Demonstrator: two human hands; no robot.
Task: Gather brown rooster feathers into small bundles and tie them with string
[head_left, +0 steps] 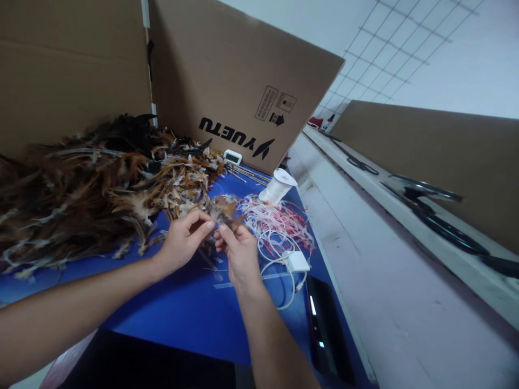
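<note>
My left hand and my right hand are close together above the blue table, thumbs and fingers pinched. A small brown and grey feather tuft shows just beyond the fingertips and seems to be in my right hand's pinch. What my left fingertips pinch is too small to make out. Left of the hands spreads a large heap of brown, black and cream feathers. To the right lies a tangle of white and red strings, and a white spool stands at its far side.
A white charger with a looped cable lies by the strings, and a black phone-like device near the right edge. Behind stand a small digital display and a cardboard box. A ledge on the right carries scissors.
</note>
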